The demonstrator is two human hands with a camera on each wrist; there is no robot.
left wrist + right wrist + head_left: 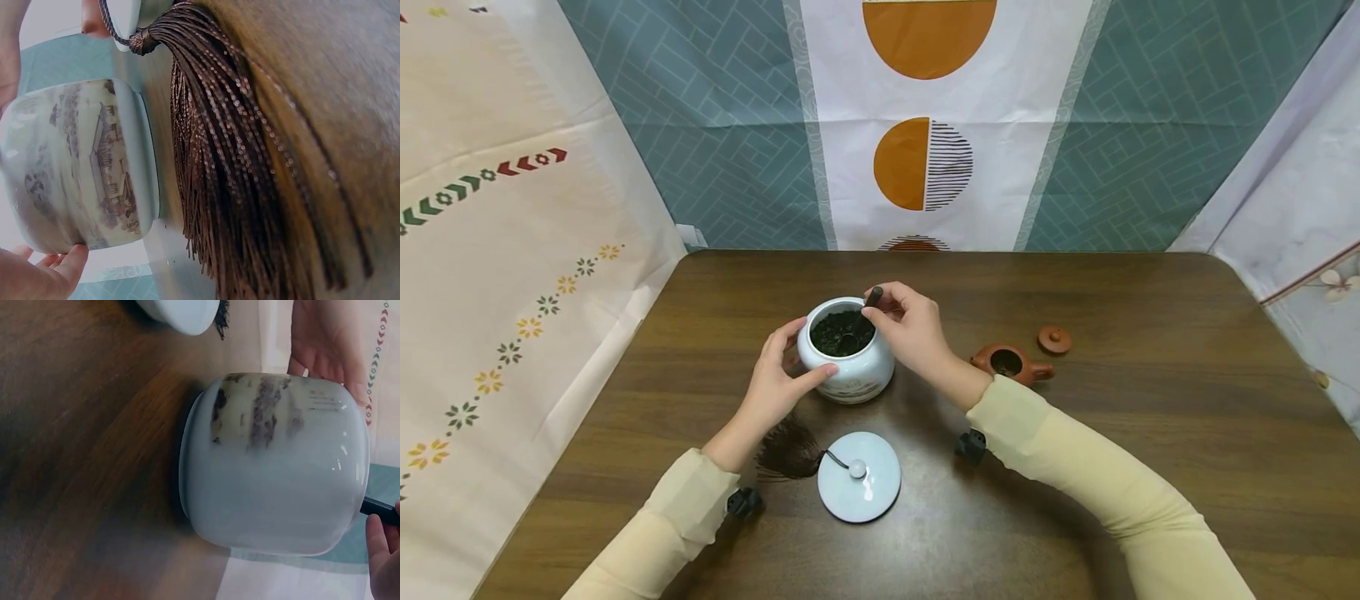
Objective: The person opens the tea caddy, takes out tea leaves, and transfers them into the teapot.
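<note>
While your left hand (pixel 775 379) grips the side of the white jar (pixel 857 379), thumb on the near side and fingers round the left, your right hand (pixel 917 329) pinches the handle of a dark scoop (pixel 874 296) at the rim. The jar stands upright on the table (pixel 1150 400), between your hands, and the scoop's head rests among the dark leaves (pixel 829 333) inside. Nearer to you than both hands, between your forearms, lies the jar's lid (pixel 872 492), knob up. Its cord runs from the knob to a brown tassel (pixel 790 450) beside your left wrist. Just right of your right wrist sits a small clay teapot (pixel 1026 368), uncovered; its lid, the clay lid (pixel 1055 339), lies beyond it, farther from that hand.
</note>
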